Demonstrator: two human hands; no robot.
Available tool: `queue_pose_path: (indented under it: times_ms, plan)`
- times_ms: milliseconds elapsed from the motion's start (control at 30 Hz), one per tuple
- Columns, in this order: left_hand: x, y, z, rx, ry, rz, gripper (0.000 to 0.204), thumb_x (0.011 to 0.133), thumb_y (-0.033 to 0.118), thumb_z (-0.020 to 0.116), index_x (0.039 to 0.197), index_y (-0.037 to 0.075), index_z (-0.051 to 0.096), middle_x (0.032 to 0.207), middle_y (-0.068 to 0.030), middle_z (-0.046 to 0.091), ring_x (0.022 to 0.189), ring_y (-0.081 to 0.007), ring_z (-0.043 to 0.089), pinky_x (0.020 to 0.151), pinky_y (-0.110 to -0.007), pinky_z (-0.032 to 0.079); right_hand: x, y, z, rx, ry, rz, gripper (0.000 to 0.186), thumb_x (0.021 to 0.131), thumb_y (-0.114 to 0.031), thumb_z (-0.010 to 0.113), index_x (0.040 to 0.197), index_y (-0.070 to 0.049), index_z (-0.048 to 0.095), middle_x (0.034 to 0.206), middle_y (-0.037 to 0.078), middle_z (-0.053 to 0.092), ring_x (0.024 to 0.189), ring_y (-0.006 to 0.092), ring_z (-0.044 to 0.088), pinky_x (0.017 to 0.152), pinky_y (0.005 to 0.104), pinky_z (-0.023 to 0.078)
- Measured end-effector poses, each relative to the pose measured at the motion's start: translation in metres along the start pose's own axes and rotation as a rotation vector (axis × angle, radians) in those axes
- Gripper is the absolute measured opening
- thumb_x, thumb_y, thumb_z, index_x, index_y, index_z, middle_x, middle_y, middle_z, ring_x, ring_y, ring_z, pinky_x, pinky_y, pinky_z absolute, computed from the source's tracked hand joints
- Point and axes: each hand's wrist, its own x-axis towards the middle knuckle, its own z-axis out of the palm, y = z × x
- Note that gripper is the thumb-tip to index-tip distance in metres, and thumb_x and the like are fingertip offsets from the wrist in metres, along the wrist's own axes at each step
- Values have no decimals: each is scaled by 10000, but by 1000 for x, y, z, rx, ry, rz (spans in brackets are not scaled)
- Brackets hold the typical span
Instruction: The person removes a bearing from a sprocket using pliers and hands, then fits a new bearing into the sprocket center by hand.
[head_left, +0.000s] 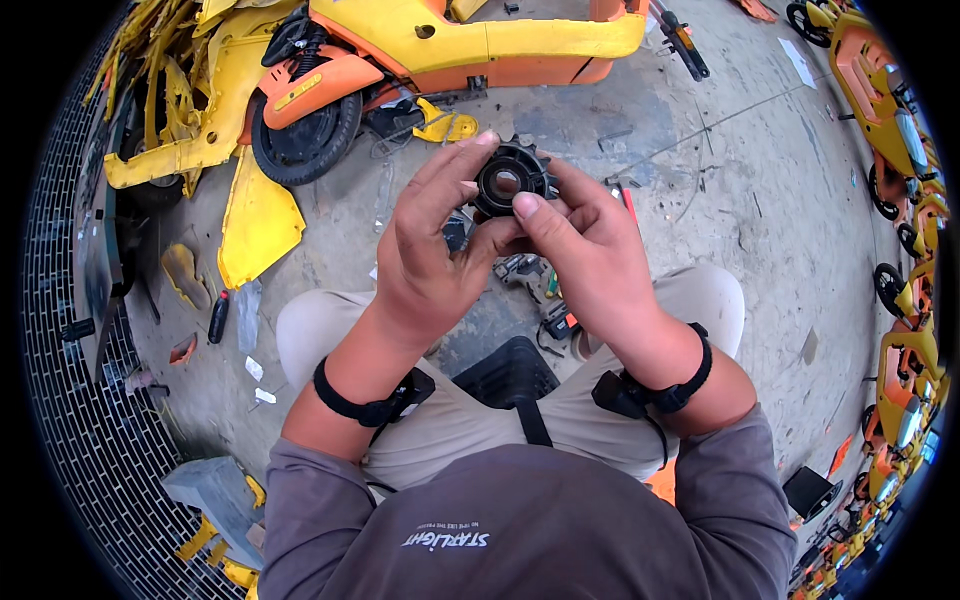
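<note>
Between both hands, above my knees, is a black round part (510, 158) with teeth around its rim and a hollow middle, like a small sprocket. My left hand (425, 240) pinches its left side with thumb and fingers. My right hand (592, 240) closes on its right side, the thumb pressing on the near face. The palms and the back of the part are hidden. Partly covered by my hands, a power tool (557, 322) with a red-and-black end lies on the floor between my legs. A red-handled tool (629, 203) lies beyond my right hand.
A yellow-and-orange scooter (480, 45) lies ahead, its black wheel (305, 138) toward me. Yellow panels (262, 220) are heaped at the left. A black-handled screwdriver (218, 316) lies on the floor. A grey block (210, 505) stands at lower left; several scooters (905, 375) line the right.
</note>
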Motion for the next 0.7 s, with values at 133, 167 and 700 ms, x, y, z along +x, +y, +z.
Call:
queue_pose_path:
  times_ms: [133,167,700]
  plan:
    - [1,0,4,28,24,40,657,776,-24,810,1274,17,383,1335,-238,597,1184,-402,621,925,-408,548,2,1,-5,-57,27,21,349,1038,-137,546,1314,75,513,960,62,677,846,88,635,767,254,533]
    - [2,0,5,35,24,49,656,776,-19,812,1272,16,384,1333,-238,598,1184,-399,621,907,-400,557,1,2,-5,-61,36,15,335,1038,-138,547,1295,75,525,952,61,677,843,89,635,760,251,532]
    - [2,27,12,112,22,-116,576,796,-45,784,1245,-8,426,1315,-218,611,1155,-370,633,869,-383,595,4,5,-15,-99,63,68,280,1025,-151,567,1180,81,588,918,60,674,806,85,636,719,252,543]
